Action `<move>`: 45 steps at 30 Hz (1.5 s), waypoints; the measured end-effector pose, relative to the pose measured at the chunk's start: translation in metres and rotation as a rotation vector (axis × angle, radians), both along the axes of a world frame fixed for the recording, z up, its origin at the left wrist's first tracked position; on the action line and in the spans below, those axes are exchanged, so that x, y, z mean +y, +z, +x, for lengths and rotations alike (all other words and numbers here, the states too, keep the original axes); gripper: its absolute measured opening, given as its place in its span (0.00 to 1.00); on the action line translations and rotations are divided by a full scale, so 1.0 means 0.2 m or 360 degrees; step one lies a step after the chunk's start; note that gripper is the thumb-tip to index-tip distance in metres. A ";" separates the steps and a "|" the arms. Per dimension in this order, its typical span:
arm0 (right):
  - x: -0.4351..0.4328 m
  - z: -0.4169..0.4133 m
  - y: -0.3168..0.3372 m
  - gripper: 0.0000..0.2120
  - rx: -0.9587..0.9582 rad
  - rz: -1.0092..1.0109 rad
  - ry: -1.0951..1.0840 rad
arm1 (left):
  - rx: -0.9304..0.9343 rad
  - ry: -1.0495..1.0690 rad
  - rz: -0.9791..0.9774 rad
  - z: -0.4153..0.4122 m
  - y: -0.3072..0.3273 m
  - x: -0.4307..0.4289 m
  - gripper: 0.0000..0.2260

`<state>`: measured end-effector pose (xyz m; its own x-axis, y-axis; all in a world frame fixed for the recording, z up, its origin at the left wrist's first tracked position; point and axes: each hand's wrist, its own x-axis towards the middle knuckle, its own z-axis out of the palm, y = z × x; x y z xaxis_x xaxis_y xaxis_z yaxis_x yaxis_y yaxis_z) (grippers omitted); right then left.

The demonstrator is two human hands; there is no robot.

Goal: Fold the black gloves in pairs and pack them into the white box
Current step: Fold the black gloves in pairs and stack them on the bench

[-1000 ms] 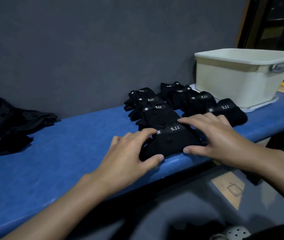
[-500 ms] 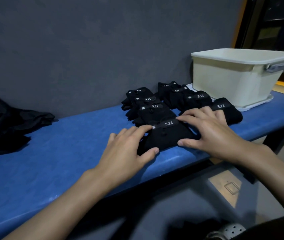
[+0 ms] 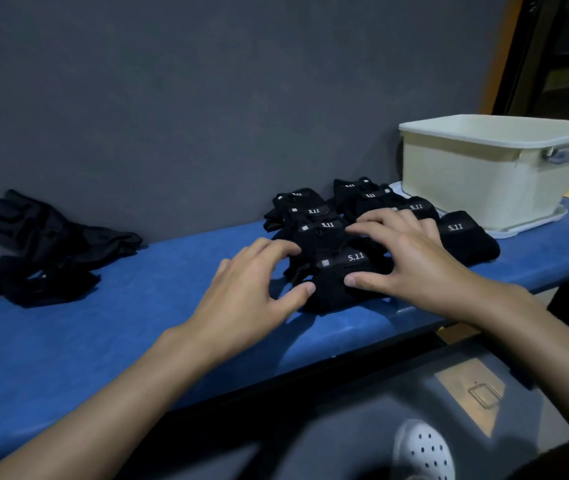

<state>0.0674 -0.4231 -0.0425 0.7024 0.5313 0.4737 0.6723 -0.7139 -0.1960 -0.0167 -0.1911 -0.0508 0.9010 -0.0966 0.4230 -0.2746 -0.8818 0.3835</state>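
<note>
Head view: folded glove pair [image 3: 342, 282] at front edge of the blue bench [image 3: 137, 323], right of middle. Left hand [image 3: 252, 292] pinches its left end with thumb and curled fingers. Right hand [image 3: 411, 258] lies spread on top, thumb against the front. More folded pairs [image 3: 314, 216] sit just behind. White box [image 3: 477, 188] at right end, loose gloves [image 3: 44, 251] at left end by back edge.

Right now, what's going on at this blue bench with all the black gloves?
A person is tidying the nearest folded pair at the front edge of the blue bench: the left hand cups its left side, the right hand presses on it with fingers spread. More folded pairs sit in rows behind, unfolded gloves lie far left, and the white box stands at the right, its inside hidden.
</note>
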 end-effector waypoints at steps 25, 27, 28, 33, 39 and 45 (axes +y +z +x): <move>1.71 0.11 -0.02 0.20 0.0310 -0.0026 0.0742 | 0.0200 0.0947 0.0223 -0.19 0.15 1.39 0.20; 1.79 0.10 -0.04 0.22 0.0355 0.0024 0.0776 | 0.0264 0.0898 0.0104 -0.19 0.15 1.42 0.25; 1.83 0.09 -0.05 0.23 0.0379 0.0053 0.0802 | 0.0302 0.0866 0.0062 -0.19 0.14 1.44 0.28; 1.96 0.07 -0.10 0.15 0.0515 0.0201 0.1012 | 0.0362 0.0780 -0.0015 -0.21 0.11 1.49 0.12; 2.00 0.06 -0.07 0.07 0.0579 0.0545 0.1086 | 0.0213 0.0673 -0.0302 -0.22 0.14 1.50 0.04; 1.89 0.05 0.03 0.05 0.0730 0.0809 0.1049 | 0.0281 0.0601 -0.0335 -0.24 0.15 1.46 0.15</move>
